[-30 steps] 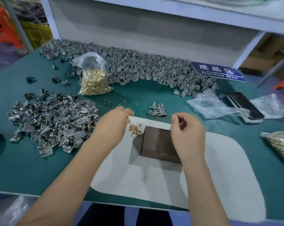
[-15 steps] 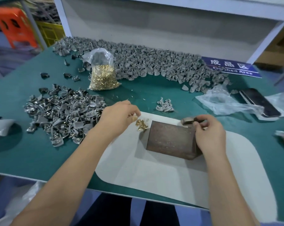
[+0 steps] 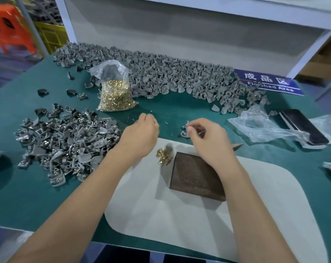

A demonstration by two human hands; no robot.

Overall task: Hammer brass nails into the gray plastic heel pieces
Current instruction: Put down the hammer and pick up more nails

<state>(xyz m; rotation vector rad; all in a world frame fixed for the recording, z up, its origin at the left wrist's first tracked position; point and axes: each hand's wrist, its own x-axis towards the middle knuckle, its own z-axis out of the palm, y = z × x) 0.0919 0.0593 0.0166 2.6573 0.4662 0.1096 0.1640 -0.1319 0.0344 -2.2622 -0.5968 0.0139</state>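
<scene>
Both hands' fingers curl—left point(image 3: 141, 133) seemingly pinching nails, right point(image 3: 208, 137) touching heel pieces point(image 3: 185, 130).

Green table point(image 3: 179, 109), gray mat point(image 3: 160, 215)

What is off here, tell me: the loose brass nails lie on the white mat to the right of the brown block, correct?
One error. In the head view the loose brass nails do lie on the white mat, but to the left of the brown block, not the right.
</scene>
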